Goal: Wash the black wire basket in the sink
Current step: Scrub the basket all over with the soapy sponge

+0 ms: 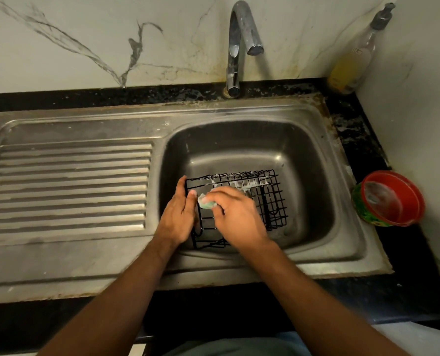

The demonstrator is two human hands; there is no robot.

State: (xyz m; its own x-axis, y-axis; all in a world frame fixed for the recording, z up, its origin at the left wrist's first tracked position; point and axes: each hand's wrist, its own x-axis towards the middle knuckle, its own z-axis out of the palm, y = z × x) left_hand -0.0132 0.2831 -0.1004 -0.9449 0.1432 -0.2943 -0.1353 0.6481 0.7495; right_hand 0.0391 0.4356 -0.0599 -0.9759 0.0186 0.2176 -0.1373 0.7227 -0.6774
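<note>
- The left hand (179,214) has its grip clamped on the left end of the black wire basket (260,199), thumb over the top wire, fingers behind it.
- The right hand (235,217) has its grip closed round a green sponge (205,202), pressing it against the basket's soapy upper wires.
- The steel sink (314,155) holds the basket in its bowl, tilted, near the front wall; its ribbed drainboard (69,186) lies to the left.
- A black table (362,294) surrounds the sink.
- The chrome tap (235,47) stands behind the bowl, no water running.
- A soap dispenser (352,60) with yellow liquid stands in the back right corner.
- A red and green tub (389,199) sits right of the bowl.
</note>
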